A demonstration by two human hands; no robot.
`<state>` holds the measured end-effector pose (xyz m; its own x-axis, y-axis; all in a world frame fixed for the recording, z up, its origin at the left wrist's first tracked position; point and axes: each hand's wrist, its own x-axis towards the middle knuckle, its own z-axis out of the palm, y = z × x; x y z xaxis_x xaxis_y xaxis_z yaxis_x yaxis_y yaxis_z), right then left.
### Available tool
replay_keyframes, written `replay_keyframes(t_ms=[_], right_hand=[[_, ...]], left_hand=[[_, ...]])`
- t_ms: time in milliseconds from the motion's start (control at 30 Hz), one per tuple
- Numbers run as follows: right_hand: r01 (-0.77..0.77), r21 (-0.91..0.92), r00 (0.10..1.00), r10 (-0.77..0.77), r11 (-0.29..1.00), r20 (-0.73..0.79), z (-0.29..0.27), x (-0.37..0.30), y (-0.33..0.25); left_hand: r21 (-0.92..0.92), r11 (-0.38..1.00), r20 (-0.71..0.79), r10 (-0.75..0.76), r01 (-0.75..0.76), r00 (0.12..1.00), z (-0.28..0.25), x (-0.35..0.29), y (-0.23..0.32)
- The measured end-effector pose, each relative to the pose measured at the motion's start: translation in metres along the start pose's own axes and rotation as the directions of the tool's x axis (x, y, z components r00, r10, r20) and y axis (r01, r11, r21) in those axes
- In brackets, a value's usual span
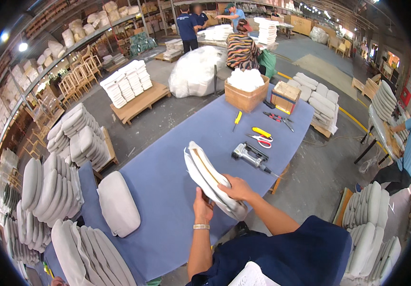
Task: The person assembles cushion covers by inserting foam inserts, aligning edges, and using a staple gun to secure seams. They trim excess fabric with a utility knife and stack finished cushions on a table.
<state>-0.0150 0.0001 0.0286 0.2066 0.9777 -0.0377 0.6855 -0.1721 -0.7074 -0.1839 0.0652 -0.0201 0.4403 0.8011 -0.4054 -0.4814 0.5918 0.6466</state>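
Above the blue-covered table (167,143), my left hand (202,206) and my right hand (237,187) grip a light grey seat cushion (204,168) tipped up on edge. My left fingers are closed on its left side, while my right hand curls over its right side. A tan strip shows between its pale layers; my hands hide part of the lower end. Another grey seat cushion (119,204) lies flat to the left. Nearest my right hand are a staple gun (249,153) with a hose, red-handled scissors (261,140) and a yellow-handled tool (261,131).
Pliers (273,116), a yellow screwdriver (237,120), a wooden box of white stuffing (246,93) and a small carton (285,97) occupy the far end. Cushion stacks (88,252) crowd the left; more (367,209) stand right. A person (242,50) sits beyond; another (408,148) works at right.
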Motion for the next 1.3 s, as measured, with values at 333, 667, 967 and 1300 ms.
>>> replay_keyframes(t_ms=[333,667,967,1300], right_hand=[[-0.05,0.009,0.99,0.051,0.999,-0.129,0.01,-0.026,0.065],[-0.068,-0.111,0.984,0.048,0.992,-0.17,0.038,-0.04,0.018],[0.179,-0.074,0.977,-0.186,0.981,-0.104,0.038,-0.056,0.018],[0.372,-0.024,0.926,-0.372,0.928,-0.065,0.007,-0.022,0.091]], left_hand=[[0.292,0.921,0.183,-0.317,0.256,0.931,-0.039,-0.02,-0.061],[0.661,0.74,0.107,0.07,-0.124,0.992,-0.031,-0.025,-0.012],[0.328,-0.292,0.581,0.812,-0.899,-0.051,0.11,-0.204,0.243],[-0.081,-0.859,0.909,0.145,-0.505,-0.392,0.125,-0.317,0.295]])
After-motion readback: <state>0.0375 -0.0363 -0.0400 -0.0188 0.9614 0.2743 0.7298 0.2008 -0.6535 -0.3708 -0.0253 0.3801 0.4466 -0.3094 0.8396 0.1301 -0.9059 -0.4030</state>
